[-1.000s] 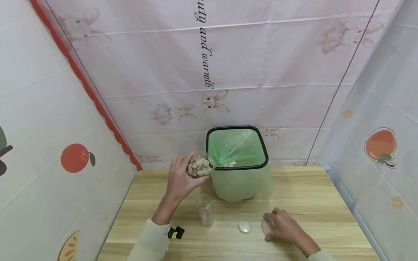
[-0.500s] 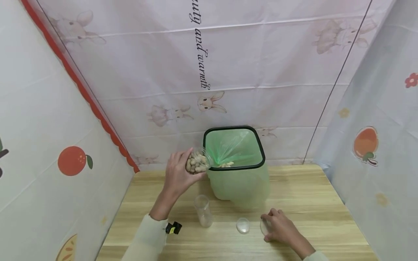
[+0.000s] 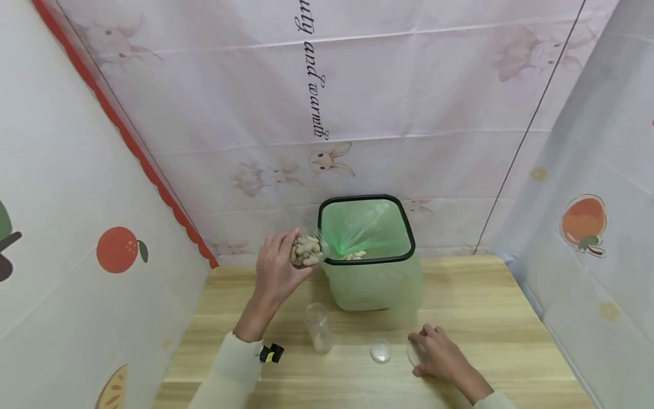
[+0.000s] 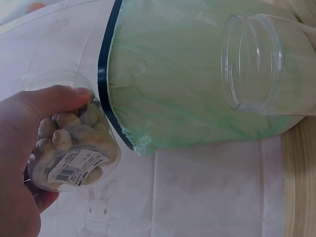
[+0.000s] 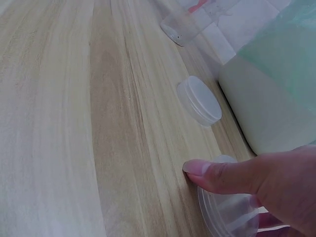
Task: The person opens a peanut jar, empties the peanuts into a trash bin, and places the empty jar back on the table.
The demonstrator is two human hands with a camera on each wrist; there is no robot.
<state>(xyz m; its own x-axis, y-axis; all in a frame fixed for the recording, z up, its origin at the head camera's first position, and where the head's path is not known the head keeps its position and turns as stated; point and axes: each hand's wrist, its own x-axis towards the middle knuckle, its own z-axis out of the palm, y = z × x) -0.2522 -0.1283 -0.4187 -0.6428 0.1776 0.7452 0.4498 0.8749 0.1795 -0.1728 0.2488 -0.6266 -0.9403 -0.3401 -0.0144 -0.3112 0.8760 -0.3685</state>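
My left hand [image 3: 276,264] grips a transparent plastic jar [image 3: 306,250] of unshelled peanuts around its side. The jar is tipped sideways, its mouth at the left rim of a bin [image 3: 365,285] lined with a green bag. Some peanuts [image 3: 353,255] lie in the bin. A paper label [image 4: 76,166] with a barcode shows on the jar's bottom in the left wrist view. At the right, my right hand [image 3: 440,355] holds a transparent round lid [image 5: 217,212] by its edge, thumb on one side and fingers on the other, low at the wooden table.
A second transparent jar [image 3: 318,329] stands open on the table [image 3: 475,295], in front of the bin. Another round lid [image 3: 380,351] lies between that jar and my right hand. Printed cloth walls [image 3: 255,102] enclose the table's back and sides.
The view has shifted slightly. My left hand keeps the peanut jar tipped at the bin's rim, with its mouth turned slightly further away. My right hand stays on the lid.
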